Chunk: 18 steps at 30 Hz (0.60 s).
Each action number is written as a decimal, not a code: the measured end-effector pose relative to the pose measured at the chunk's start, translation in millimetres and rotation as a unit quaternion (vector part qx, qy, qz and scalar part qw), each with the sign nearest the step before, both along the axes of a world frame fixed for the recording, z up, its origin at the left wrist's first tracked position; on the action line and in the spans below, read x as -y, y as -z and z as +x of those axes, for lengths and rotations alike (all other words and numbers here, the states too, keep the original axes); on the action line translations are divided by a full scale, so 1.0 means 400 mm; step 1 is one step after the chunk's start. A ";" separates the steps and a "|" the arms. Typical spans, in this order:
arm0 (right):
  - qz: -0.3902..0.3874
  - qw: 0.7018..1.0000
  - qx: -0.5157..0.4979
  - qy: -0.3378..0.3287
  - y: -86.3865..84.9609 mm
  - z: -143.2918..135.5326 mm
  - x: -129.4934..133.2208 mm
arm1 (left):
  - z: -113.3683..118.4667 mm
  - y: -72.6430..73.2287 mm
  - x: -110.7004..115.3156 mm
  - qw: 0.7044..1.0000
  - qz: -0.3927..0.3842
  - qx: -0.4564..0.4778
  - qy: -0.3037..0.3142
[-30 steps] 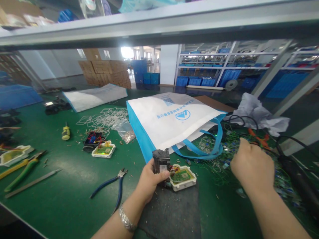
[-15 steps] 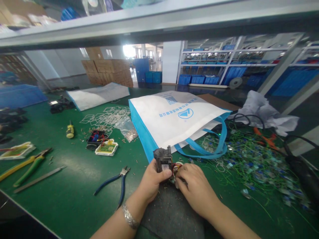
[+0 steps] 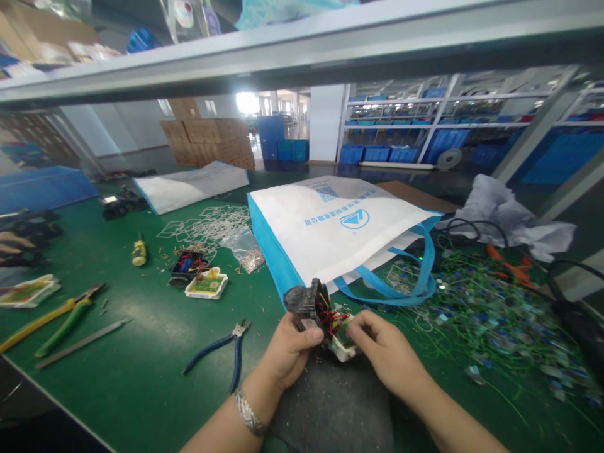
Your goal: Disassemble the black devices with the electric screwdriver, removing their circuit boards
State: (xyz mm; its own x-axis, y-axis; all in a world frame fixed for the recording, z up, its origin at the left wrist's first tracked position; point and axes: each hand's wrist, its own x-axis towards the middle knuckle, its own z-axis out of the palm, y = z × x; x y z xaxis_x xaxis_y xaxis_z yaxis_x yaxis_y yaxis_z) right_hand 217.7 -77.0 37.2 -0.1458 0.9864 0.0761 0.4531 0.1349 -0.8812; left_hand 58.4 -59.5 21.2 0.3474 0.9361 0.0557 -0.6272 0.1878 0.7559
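Note:
My left hand (image 3: pixel 290 346) is wrapped round an opened black plastic housing (image 3: pixel 304 308), its thumb pressed on the near side. Red and yellow wires (image 3: pixel 334 321) run from the housing to a white cover holding a green circuit board (image 3: pixel 345 345). The fingers of my right hand (image 3: pixel 377 336) are pinched at the right edge of this cover, their tips partly hidden. Under both hands lies a dark mat (image 3: pixel 337 406) with small bits scattered on it. Blue-handled cutters (image 3: pixel 236 349) rest with handles apart, left of my left wrist.
A white and blue bag (image 3: pixel 325 233) lies just beyond my hands. Green wire scraps (image 3: pixel 495 314) heap at right. Leftward are another opened black housing (image 3: pixel 186 264), a yellow screwdriver (image 3: pixel 139 251), pliers (image 3: pixel 70 318) and a file (image 3: pixel 85 343). Someone's hand (image 3: pixel 12 248) shows at far left.
The black housing has tilted, and its wired inside now shows. My right hand has moved right with the white cover, which has swung out into view. Another person's hand has appeared at far left.

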 end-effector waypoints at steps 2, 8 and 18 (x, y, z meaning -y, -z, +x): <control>-0.026 0.998 -0.060 0.020 0.000 0.009 -0.008 | -0.005 0.000 -0.004 1.000 -0.006 0.003 0.013; -0.076 0.981 -0.172 0.053 -0.008 0.031 -0.025 | -0.015 0.003 -0.011 0.999 -0.022 0.022 0.036; -0.019 0.992 0.064 -0.104 -0.083 0.051 0.014 | -0.019 0.008 -0.012 0.999 -0.048 0.025 -0.003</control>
State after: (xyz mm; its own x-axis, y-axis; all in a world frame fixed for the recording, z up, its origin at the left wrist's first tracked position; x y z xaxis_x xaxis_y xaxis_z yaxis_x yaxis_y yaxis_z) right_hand 238.1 -82.7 70.3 -0.3530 0.9356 0.0062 0.5275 0.2045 -0.8246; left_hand 51.0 -54.7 17.9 0.3409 0.9399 -0.0176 -0.6654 0.2544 0.7018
